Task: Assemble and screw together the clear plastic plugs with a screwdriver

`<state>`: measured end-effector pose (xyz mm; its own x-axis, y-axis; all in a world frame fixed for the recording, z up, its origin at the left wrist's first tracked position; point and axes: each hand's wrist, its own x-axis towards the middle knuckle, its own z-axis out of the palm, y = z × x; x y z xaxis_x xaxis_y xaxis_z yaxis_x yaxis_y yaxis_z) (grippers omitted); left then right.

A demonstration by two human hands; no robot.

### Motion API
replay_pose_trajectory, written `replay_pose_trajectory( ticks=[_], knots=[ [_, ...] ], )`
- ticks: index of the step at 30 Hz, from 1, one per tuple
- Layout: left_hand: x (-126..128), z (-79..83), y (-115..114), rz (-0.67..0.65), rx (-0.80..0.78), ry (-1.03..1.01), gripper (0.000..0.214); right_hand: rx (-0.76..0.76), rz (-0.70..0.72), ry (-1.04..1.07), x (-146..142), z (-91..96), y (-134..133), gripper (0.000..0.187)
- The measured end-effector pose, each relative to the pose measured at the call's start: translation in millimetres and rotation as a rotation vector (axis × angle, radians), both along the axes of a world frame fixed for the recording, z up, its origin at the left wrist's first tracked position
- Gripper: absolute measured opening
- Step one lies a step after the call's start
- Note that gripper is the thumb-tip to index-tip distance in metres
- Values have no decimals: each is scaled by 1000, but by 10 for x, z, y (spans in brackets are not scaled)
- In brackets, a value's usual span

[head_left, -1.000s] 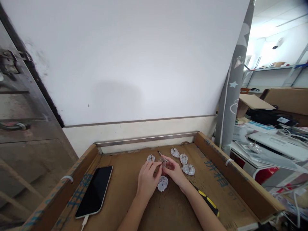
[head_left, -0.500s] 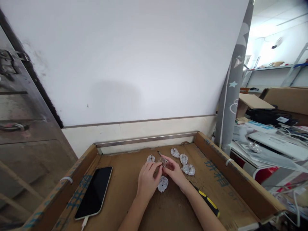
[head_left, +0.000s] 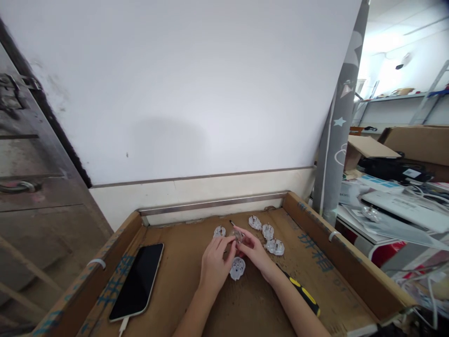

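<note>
Between my two hands is a clear plastic plug part (head_left: 237, 234), held just above the cardboard. My left hand (head_left: 218, 256) pinches it from the left with thumb and fingers. On its right side, my right hand (head_left: 255, 253) has its fingers closed around it. A round clear plug piece with holes (head_left: 237, 268) lies below the hands. Another clear plug piece (head_left: 220, 231) rests beyond my left fingers. Several clear plug pieces with metal pins (head_left: 268, 231) lie to the right. Partly under my right forearm is a black and yellow screwdriver handle (head_left: 304, 296).
A cardboard tray (head_left: 182, 243) with raised sides forms the work surface. A phone (head_left: 138, 281) with a white cable lies at its left. White wall stands behind, and a grey patterned wrapped post (head_left: 333, 154) at the right. Further right is a cluttered table with a laptop (head_left: 407, 211).
Almost nothing differs. Both hands stay at the same spot around the clear plug part, with only a very slight shift of the fingers.
</note>
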<state>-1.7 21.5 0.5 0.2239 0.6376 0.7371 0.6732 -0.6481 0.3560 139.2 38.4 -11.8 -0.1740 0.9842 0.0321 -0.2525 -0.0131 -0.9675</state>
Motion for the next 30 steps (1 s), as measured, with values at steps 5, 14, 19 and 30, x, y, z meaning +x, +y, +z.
replay_pose_trajectory(
  ticks=[5,14,19,30],
  knots=[
    [-3,-16,10,-10,8,-6,16,0,22,-8,-6,-7,7,67],
    [4,-4,-1,9,35,-3,16,29,25,-40,5,-46,25,66],
    [0,-9,6,-9,14,10,16,51,21,-57,1,-53,23,64],
    [-1,-10,13,-12,53,14,15,81,21,-68,11,-60,27,63]
  ],
)
